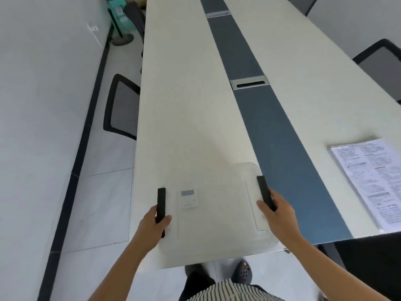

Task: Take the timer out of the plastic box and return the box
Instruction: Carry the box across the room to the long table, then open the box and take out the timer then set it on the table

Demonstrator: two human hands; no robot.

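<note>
A clear plastic box with a lid rests on the near end of a long white table. Black latch handles stand on its left and right sides. A small white timer with a grey screen shows through the lid, in the box's left part. My left hand grips the left black latch. My right hand grips the right black latch. The picture is slightly blurred.
A blue-grey strip with metal cable slots runs down the table's middle. A stack of printed papers in a clear sleeve lies at the right. Black mesh chairs stand at the left and the far right. A white wall is on the left.
</note>
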